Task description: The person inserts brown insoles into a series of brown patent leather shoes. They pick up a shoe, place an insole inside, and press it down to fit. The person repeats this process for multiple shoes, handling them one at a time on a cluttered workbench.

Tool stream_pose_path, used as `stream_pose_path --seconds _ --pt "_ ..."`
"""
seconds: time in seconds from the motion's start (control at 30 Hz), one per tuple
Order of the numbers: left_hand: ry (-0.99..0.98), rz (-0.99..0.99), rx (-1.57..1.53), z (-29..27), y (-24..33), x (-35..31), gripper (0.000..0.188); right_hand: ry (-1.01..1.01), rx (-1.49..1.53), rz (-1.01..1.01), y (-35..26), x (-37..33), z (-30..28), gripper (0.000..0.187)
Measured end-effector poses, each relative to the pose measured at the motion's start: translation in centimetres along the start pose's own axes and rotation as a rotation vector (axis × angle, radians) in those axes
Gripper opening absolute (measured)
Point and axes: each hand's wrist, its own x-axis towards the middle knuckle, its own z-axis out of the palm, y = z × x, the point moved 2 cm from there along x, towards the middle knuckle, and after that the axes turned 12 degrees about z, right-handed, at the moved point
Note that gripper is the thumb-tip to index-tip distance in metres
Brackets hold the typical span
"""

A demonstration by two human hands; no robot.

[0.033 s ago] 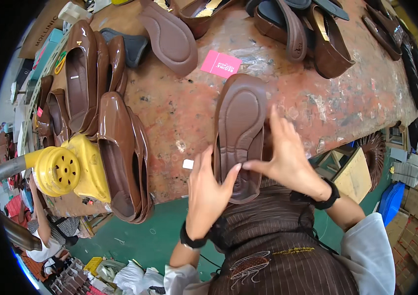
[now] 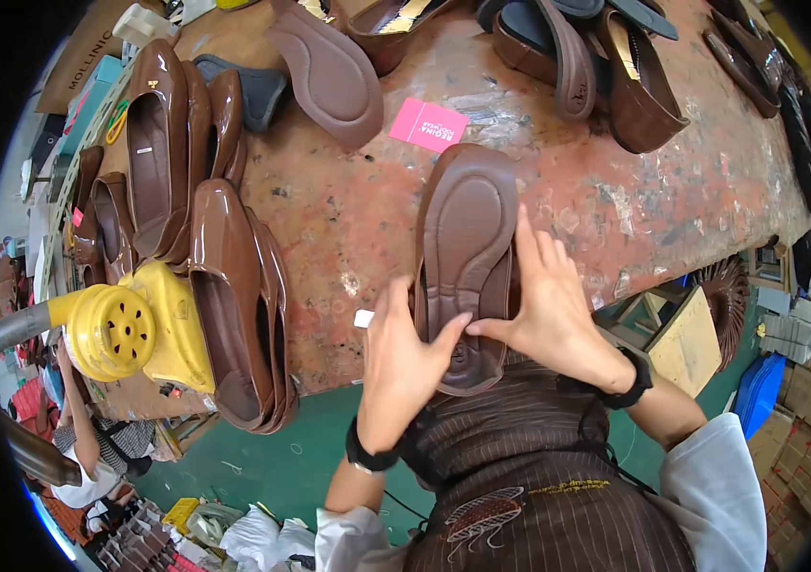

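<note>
A brown shoe [image 2: 494, 297] lies at the table's near edge with its heel toward me. A padded brown insole [image 2: 467, 224] rests on it, covering most of its inside and toe end. My left hand [image 2: 401, 357] grips the shoe's left side, its thumb pressed on the insole near the heel. On the opposite side, my right hand [image 2: 558, 319] has its fingers along the shoe's edge and its thumb on the insole, the two thumb tips nearly meeting. Beyond the toe are a pink card [image 2: 428, 125] and another padded brown insole [image 2: 334, 81].
Glossy brown shoes [image 2: 226, 229] stand stacked at the left, beside a yellow machine part [image 2: 110, 329] on a metal pipe. More brown shoes [image 2: 644, 95] and dark insoles line the far side. A wooden frame [image 2: 687, 338] stands below the table's right edge. Another person's arm [image 2: 80, 410] shows at lower left.
My right hand has come in slightly, its fingers now closer along the shoe's right side. The left hand has shifted only a little; the shoe and insole look unmoved.
</note>
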Motion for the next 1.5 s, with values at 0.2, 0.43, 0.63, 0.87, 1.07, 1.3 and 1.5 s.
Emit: stream_pose_path --seconds 0.2,0.43,0.63,0.87,1.07,1.3,1.5 --pt "-0.038 -0.056 -0.059 -0.5 -2.0 4.1 0.043 0.097 -0.021 0.113 -0.8 2.6 1.1 0.096" --pt "0.172 -0.157 -0.083 0.7 -2.0 3.5 0.031 0.261 0.074 0.100 0.5 3.8 2.5 0.071" --pt "0.297 -0.149 -0.158 1.2 -0.4 2.6 0.046 0.554 0.175 -0.222 -1.6 6.8 -0.1 0.078" --pt "0.157 0.326 -0.358 4.0 -0.3 -5.8 0.138 0.047 0.401 -0.358 -3.1 1.4 -2.5 0.022" --pt "0.291 0.496 -0.080 5.7 -1.9 -4.8 0.144 0.059 -0.028 -0.368 -2.5 -3.7 0.8 0.031" --pt "0.316 0.479 -0.118 6.7 -2.8 -4.5 0.144 0.246 -0.210 -0.313 -3.4 4.7 4.0 0.040" --pt "0.295 0.502 0.060 6.6 -2.9 -4.4 0.146 0.224 -0.501 -0.339 -3.4 0.8 3.8 0.067"
